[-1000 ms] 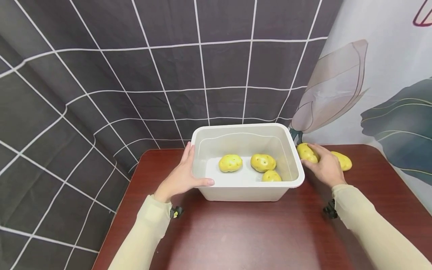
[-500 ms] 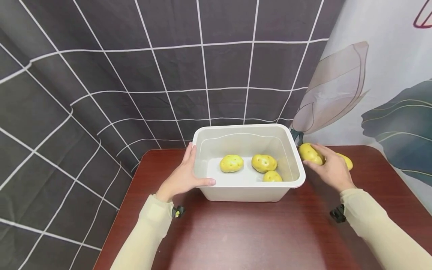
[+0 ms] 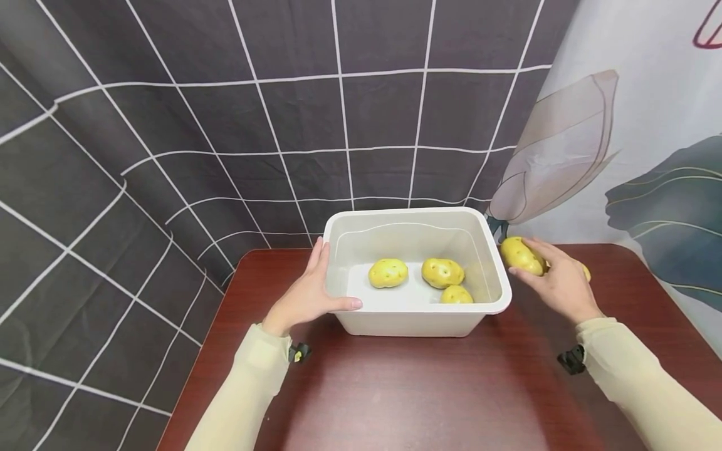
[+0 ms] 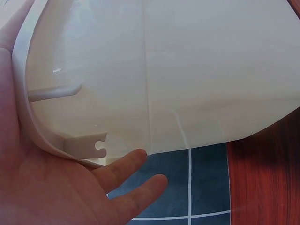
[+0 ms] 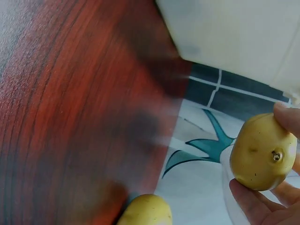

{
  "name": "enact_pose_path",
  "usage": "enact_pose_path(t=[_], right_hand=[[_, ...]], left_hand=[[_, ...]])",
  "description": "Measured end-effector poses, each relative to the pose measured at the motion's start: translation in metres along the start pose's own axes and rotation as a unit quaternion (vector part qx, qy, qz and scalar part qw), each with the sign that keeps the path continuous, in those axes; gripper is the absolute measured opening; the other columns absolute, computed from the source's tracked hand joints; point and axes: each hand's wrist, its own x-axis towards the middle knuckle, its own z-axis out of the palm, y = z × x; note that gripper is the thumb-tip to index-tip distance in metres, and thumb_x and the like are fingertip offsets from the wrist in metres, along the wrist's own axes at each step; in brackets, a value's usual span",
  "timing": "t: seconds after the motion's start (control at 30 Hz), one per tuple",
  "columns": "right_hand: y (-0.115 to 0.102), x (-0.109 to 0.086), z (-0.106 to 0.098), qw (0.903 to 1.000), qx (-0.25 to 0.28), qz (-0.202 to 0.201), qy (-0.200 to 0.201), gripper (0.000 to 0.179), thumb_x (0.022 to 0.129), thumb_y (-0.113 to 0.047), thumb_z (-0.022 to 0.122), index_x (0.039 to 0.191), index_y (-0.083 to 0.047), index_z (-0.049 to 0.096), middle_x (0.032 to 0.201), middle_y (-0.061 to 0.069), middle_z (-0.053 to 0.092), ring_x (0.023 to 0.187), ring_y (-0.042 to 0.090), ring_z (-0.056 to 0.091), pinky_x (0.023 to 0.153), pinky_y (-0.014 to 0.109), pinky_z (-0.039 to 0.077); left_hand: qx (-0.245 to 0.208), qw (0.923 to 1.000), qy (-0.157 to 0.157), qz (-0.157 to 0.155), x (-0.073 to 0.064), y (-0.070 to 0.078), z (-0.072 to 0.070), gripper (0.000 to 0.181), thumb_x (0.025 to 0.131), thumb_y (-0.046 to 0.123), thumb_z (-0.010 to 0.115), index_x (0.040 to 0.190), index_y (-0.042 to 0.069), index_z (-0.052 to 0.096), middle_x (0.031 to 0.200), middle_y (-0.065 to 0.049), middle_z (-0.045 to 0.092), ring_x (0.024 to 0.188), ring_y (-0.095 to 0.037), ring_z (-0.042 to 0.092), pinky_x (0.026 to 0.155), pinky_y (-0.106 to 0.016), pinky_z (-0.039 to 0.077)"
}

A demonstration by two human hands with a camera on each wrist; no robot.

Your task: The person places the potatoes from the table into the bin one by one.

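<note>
My right hand (image 3: 558, 282) holds a yellow potato (image 3: 520, 255) between thumb and fingers, just right of a white plastic bin (image 3: 414, 322). In the right wrist view the held potato (image 5: 262, 152) shows a dark eye, and the wall behind it. My left hand (image 3: 304, 294) holds the bin at its front left corner, thumb over the front rim and fingers along the left side. In the left wrist view two fingers (image 4: 140, 187) reach under the rim on the outside. Inside the bin lie a potato (image 3: 388, 273) at left, another (image 3: 442, 272) at right and a third (image 3: 457, 295) partly hidden by the front rim.
One more potato (image 5: 147, 211) lies on the reddish-brown table (image 3: 395, 388), mostly hidden behind my right hand in the head view. A dark grid-patterned curtain (image 3: 282, 113) hangs close behind the bin, and a pale leaf-print curtain (image 3: 648, 207) hangs at right.
My right hand has shifted slightly to the right with the potato in its grip, covering more of the potato behind it. The left hand keeps its place on the bin.
</note>
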Motion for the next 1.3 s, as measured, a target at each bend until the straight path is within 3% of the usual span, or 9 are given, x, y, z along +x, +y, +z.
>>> enact_pose_path(t=[0.27, 1.03, 1.3], right_hand=[[-0.007, 0.0, -0.003, 0.9996, -0.024, -0.009, 0.008, 0.068, 0.083, -0.028, 0.083, 0.142, -0.006, 0.057, 0.14, 0.029, 0.053, 0.119, 0.056, 0.053, 0.088, 0.067, 0.04], [-0.021, -0.004, -0.019, 0.9993, -0.021, -0.015, 0.026, 0.071, 0.078, -0.023, 0.087, 0.14, -0.005, 0.059, 0.141, 0.027, 0.053, 0.121, 0.054, 0.052, 0.09, 0.066, 0.042], [-0.026, -0.004, -0.024, 0.9994, -0.02, -0.015, 0.025, 0.07, 0.08, -0.026, 0.086, 0.142, -0.009, 0.058, 0.142, 0.026, 0.053, 0.122, 0.054, 0.052, 0.091, 0.066, 0.041]], left_hand=[[0.001, 1.0, 0.0, -0.003, -0.001, -0.002, 0.0, 0.134, 0.071, 0.061, 0.084, 0.162, 0.008, 0.001, 0.168, -0.002, -0.012, 0.143, -0.035, 0.037, 0.11, -0.05, 0.039], [0.005, 1.0, -0.002, 0.004, 0.001, 0.003, -0.004, 0.134, 0.072, 0.061, 0.083, 0.162, 0.008, 0.0, 0.168, -0.002, -0.012, 0.14, -0.038, 0.041, 0.109, -0.05, 0.039], [-0.002, 1.0, -0.003, -0.002, 0.0, 0.002, -0.002, 0.132, 0.072, 0.059, 0.084, 0.162, 0.01, 0.001, 0.168, 0.0, -0.012, 0.143, -0.036, 0.037, 0.108, -0.051, 0.04]])
